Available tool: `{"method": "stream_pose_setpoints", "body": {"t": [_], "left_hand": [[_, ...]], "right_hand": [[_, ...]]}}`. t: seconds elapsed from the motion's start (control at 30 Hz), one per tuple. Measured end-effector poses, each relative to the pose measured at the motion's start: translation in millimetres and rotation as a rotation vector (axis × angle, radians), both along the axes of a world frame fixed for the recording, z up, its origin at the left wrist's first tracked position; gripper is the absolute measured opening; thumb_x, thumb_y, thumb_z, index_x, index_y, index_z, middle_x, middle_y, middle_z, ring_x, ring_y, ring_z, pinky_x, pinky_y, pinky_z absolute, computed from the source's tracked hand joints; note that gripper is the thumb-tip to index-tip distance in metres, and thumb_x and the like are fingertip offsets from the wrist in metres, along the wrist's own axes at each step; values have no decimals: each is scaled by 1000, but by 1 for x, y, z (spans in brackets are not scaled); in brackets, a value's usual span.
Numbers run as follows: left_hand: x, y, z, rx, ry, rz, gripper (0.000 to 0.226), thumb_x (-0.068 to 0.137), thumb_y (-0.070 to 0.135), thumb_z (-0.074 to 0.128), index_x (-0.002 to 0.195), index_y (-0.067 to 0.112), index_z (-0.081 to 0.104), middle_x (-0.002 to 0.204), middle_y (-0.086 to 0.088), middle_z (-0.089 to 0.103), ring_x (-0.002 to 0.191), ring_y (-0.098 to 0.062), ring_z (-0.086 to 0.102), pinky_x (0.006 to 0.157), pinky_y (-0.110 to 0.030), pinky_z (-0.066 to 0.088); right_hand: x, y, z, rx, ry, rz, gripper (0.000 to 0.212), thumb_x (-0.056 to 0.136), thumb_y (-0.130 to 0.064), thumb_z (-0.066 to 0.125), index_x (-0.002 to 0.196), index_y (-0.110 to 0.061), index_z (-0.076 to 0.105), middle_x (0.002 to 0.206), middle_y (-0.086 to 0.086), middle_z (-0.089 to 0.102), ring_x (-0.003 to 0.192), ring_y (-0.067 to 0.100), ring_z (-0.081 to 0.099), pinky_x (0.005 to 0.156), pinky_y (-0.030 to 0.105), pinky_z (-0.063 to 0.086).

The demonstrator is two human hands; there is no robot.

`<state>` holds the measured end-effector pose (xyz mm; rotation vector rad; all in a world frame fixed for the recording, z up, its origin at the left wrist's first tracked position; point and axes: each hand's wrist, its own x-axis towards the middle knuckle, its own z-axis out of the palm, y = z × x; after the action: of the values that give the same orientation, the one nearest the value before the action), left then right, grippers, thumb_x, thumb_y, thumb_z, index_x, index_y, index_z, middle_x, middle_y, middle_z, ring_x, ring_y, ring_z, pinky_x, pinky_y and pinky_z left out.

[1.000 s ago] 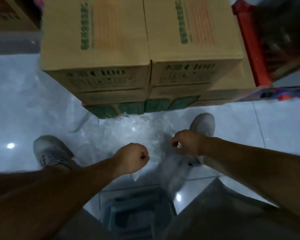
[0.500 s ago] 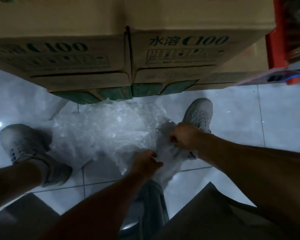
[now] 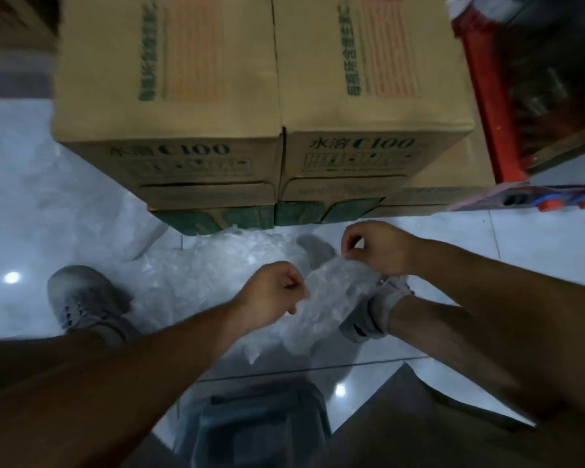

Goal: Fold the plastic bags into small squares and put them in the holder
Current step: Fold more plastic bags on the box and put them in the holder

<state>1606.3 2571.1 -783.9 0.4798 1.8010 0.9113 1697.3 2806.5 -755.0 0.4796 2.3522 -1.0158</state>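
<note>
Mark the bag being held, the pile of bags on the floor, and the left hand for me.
held bag (image 3: pixel 331 300), head view, its crumpled middle.
bag pile (image 3: pixel 213 265), head view, centre of the heap.
left hand (image 3: pixel 272 293), head view, back of the hand.

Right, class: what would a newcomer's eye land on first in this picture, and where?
The left hand and right hand in the middle, each pinching an end of a crumpled clear plastic bag held between them. Behind them, stacked cardboard boxes fill the top of the view, with a pile of bags on the pale floor at their foot.
</note>
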Motion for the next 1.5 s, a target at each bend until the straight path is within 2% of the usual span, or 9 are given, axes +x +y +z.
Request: {"method": "stream_pose_setpoints", "body": {"t": [0.13, 0.3, 0.6, 0.7, 0.9, 1.03, 1.3, 1.4, 1.5], "left_hand": [[-41, -12, 61, 100, 91, 29, 10, 96, 3, 63, 87, 6, 63, 84, -11, 76, 56, -13, 64, 43, -23, 45], [-80, -30, 153, 271, 169, 83, 6, 94, 6, 68, 91, 7, 64, 69, -3, 69, 63, -13, 67, 57, -29, 55], [-124, -47, 264, 560, 322, 20, 76, 48, 68, 91, 106, 37, 52, 102, 10, 60, 94, -9, 59, 77, -28, 52], [-133, -41, 269, 559, 430, 74, 70, 51, 59, 94, 109, 46, 57, 116, 11, 56, 102, -6, 59, 75, -23, 53], [-162, -22, 261, 458, 699, 278, 8, 86, 24, 80, 87, 24, 72, 85, 1, 71, 80, -19, 65, 72, -30, 54], [-178, -15, 265, 459, 694, 314, 10, 89, 23, 77, 81, 19, 72, 79, -7, 69, 68, -14, 58, 65, -29, 50], [-197, -10, 272, 435, 524, 476, 12, 93, 12, 71, 92, 1, 67, 80, -20, 62, 70, -18, 56, 60, -18, 47], [-197, -9, 271, 284, 597, 372, 4, 93, 20, 71, 96, 18, 71, 96, -3, 69, 87, -13, 63, 77, -25, 53], [-182, -7, 276, 346, 892, 266, 33, 90, 38, 72, 121, 32, 65, 125, 17, 52, 118, 0, 49, 101, -20, 40]], "right_hand": [[-19, -18, 70, -113, 88, -93, 20, 101, -7, 55, 85, -18, 58, 78, -1, 62, 60, 7, 52, 54, 18, 44], [-39, -42, 172, -54, 279, -113, 12, 91, -18, 73, 89, -9, 65, 77, 10, 67, 61, 9, 61, 55, 21, 52], [-96, -55, 273, -8, 755, -279, 16, 84, -23, 81, 80, -12, 71, 67, -4, 66, 62, 6, 59, 59, 17, 50], [-117, -53, 275, -14, 762, -320, 18, 85, -22, 81, 79, -9, 70, 62, -5, 66, 61, 16, 58, 54, 25, 48], [-144, -46, 269, -78, 720, -385, 14, 87, -21, 78, 80, -11, 70, 71, 4, 73, 67, 16, 62, 63, 23, 50], [-156, -40, 267, -147, 729, -421, 13, 84, -20, 80, 79, -13, 71, 72, 8, 65, 66, 12, 57, 61, 18, 48], [-168, -24, 270, -376, 818, -693, 14, 88, -17, 76, 80, -13, 65, 77, 4, 68, 72, 20, 67, 63, 36, 59], [-170, -28, 268, -280, 849, -696, 18, 94, -24, 71, 86, -12, 59, 78, 11, 66, 70, 26, 64, 65, 43, 57], [-171, -43, 266, -141, 887, -623, 20, 96, -25, 67, 88, -12, 55, 70, 8, 59, 58, 22, 58, 49, 34, 53]]}}
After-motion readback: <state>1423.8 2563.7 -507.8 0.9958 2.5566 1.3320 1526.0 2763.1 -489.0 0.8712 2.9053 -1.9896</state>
